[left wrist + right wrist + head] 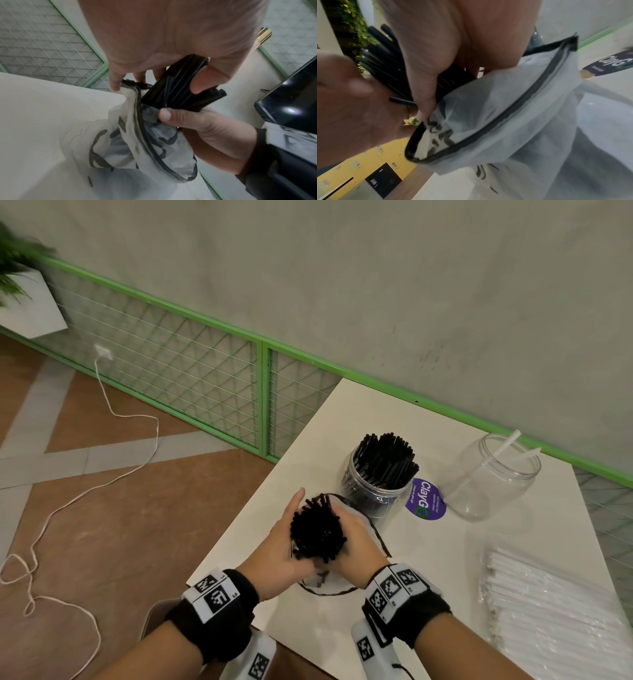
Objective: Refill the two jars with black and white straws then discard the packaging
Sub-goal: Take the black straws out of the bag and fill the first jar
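Both hands [318, 546] grip black straws [317, 534] above bag [154, 148]

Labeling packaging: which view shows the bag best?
Right wrist: the bag fills the frame, its black-edged open mouth plain. Left wrist shows it crumpled below the black straws. Head shows only slivers of it behind both hands.

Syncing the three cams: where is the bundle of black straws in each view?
Head: bundle of black straws lower centre, end-on, between both hands.
Left wrist: upper centre, under the palm, coming out of the bag.
Right wrist: upper left, partly behind the palm.
Shared landmark: the black-rimmed plastic bag.
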A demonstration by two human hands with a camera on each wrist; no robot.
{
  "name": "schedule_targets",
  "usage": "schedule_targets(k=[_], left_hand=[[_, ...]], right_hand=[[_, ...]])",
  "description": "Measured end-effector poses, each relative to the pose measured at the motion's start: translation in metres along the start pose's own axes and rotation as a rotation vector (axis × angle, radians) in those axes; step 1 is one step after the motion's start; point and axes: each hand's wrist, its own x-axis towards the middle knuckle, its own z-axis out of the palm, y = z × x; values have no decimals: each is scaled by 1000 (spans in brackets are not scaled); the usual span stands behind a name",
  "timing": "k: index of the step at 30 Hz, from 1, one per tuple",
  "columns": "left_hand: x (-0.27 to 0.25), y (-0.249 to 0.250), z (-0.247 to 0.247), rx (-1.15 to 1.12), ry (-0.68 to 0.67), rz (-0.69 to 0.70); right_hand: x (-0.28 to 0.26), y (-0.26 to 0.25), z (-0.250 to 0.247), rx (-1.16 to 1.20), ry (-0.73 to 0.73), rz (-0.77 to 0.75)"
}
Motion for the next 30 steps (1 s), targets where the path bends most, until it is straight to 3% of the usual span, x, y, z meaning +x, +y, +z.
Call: schedule_targets(k=[3,11,23,30], left_hand=[[2,0,0,17,62,44],[15,9,5,-19,363,184],[23,13,1,18,456,204],[27,9,-4,40,506,191]], right_hand=[[2,5,-2,44,60,-43],[11,9,-4,180,13,75],[1,18,-16,453,272,234],[-5,-7,-40,511,315,143]])
